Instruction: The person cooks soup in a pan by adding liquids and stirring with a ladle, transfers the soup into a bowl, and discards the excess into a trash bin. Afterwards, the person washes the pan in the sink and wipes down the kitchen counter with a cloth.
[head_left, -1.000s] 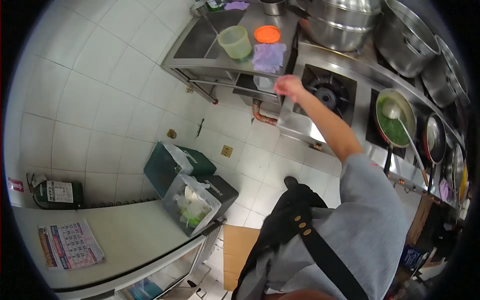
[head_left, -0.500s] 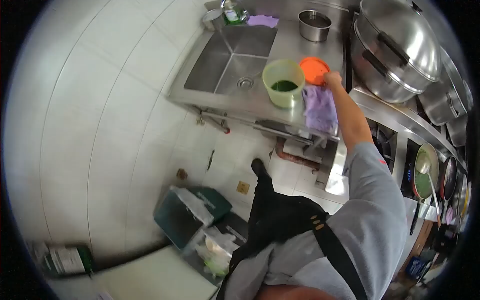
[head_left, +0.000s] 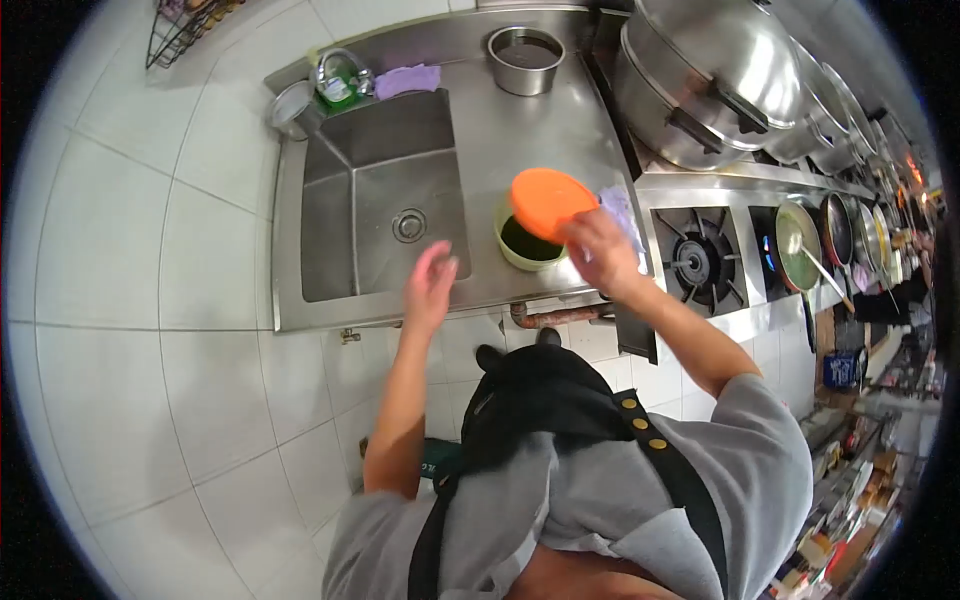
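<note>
An orange round lid is gripped at its right edge by my right hand. It is tilted above a pale green plastic tub and covers part of the tub's mouth. Dark green contents show inside. My left hand hangs near the front rim of the sink, left of the tub, fingers apart and holding nothing. Partly hidden behind my right hand lies a purple cloth on the counter.
The steel sink is on the left, below a faucet and a second purple cloth. A steel pot stands at the back. On the right are a big steamer, a gas burner and a pan holding a ladle.
My right hand has lifted the orange lid off the counter and brought it left over the tub. My left hand has come into view. The camera view has shifted.
</note>
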